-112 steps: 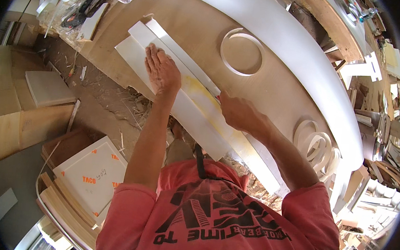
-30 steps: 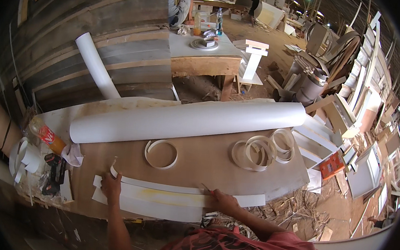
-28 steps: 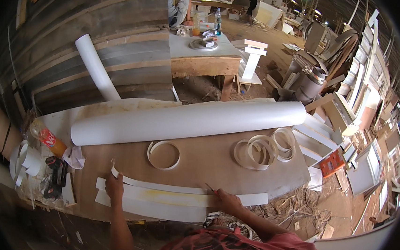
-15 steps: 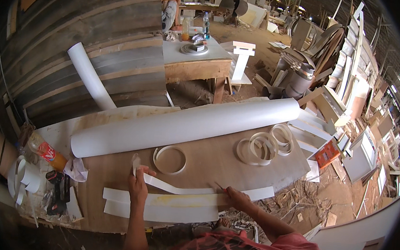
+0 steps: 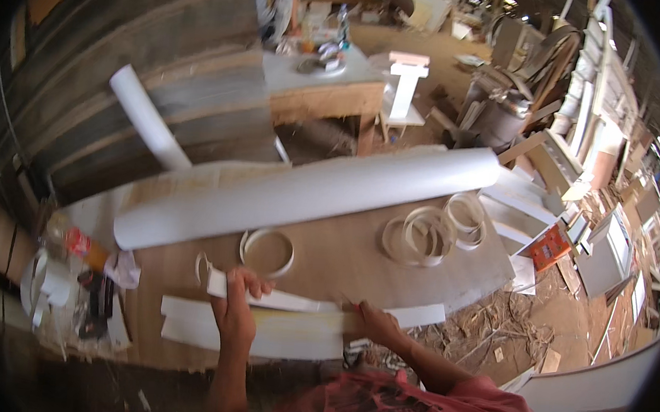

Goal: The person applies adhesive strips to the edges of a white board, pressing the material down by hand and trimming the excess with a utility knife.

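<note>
Where white strips (image 5: 280, 345) lie, brown worktop (image 5: 333, 264), white roll (image 5: 307, 196), littered floor (image 5: 518, 321)

A white strip (image 5: 299, 303) stretches between both hands (image 5: 236, 309).

The left hand (image 5: 237, 307), earlier flat on the yellow-stained white sheet (image 5: 282, 323), now grips a white strip (image 5: 291, 301).

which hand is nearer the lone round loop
Left. The left hand is just in front of the loop; the right hand is farther off, toward its right.
</note>
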Demonstrator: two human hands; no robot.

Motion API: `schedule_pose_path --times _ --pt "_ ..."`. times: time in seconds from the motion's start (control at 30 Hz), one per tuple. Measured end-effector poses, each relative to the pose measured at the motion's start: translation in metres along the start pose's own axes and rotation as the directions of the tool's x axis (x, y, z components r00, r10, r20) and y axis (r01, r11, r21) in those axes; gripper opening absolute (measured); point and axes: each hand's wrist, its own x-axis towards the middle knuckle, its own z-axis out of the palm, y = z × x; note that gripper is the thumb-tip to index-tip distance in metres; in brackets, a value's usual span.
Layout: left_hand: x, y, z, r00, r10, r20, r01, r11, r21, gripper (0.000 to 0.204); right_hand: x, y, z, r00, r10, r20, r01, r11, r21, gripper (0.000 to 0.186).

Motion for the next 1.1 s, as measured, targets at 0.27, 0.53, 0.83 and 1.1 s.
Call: schedule_pose_path --times 0.27,0.53,0.83,1.1 --pt "-0.017 0.016 0.053 0.997 -0.013 -0.082 0.015 1.000 0.025 0.034 -0.005 0.001 0.007 0.997 -0.071 0.033 0.069 0.996 0.063 0.025" --pt "0.008 -0.005 0.060 0.976 0.103 -0.192 -0.049 0.962 0.269 0.030 0.014 0.026 -0.014 0.977 -0.138 0.160 0.103 0.972 0.210 0.028" --pt "0.013 -0.017 -0.239 0.813 0.104 -0.573 0.239 0.837 0.492 0.039 0.014 0.033 -0.023 0.941 -0.193 0.279 0.034 0.872 0.488 0.025" --pt "-0.030 -0.028 -0.109 0.892 0.385 -0.238 0.118 0.310 0.943 0.034 0.015 0.036 -0.035 0.922 -0.201 0.331 -0.014 0.838 0.546 0.026"
